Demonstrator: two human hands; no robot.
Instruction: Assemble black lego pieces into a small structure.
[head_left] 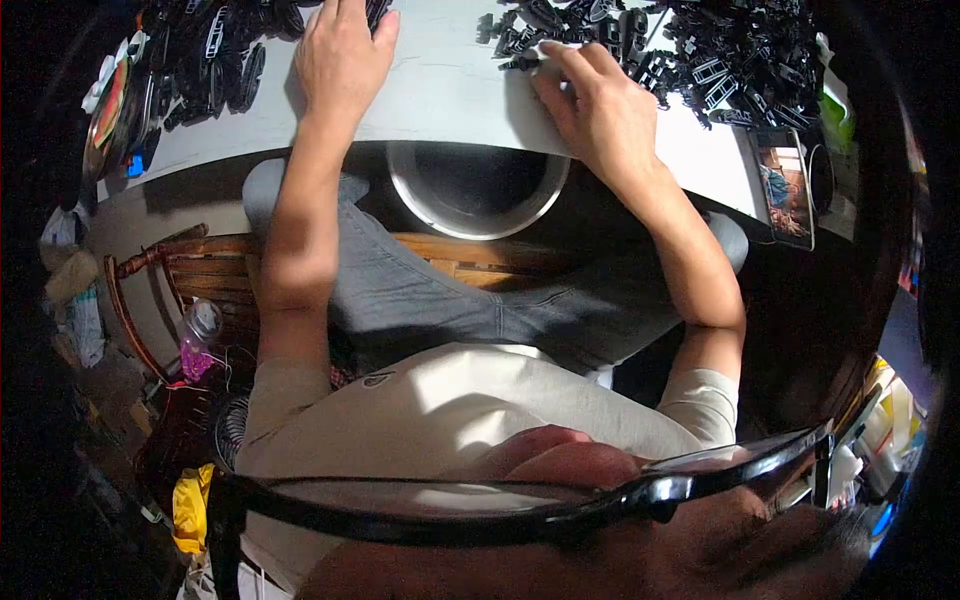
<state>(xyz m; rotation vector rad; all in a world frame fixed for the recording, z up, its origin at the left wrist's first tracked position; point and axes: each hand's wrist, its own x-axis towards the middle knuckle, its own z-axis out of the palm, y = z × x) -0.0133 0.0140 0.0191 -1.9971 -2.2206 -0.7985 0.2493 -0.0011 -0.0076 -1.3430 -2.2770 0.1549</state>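
Observation:
My left hand [345,60] rests at the far edge of the white table, fingers stretched forward and thumb held apart. Its fingertips run out of the picture at the top. Black plastic pieces [377,12] show beside its thumb; I cannot tell if it touches them. My right hand [605,105] is over the table with its index finger and thumb bent together at a small black plastic part [519,64]. That part lies just in front of a heap of similar black parts [570,28]. Its exact shape is too small to make out.
Larger black oval parts [215,75] are piled at the far left of the white table [440,110]. More small black parts [715,75] heap at the far right, near a phone [785,188] on the edge. Below the table's near edge stands a round metal-rimmed basin [475,232].

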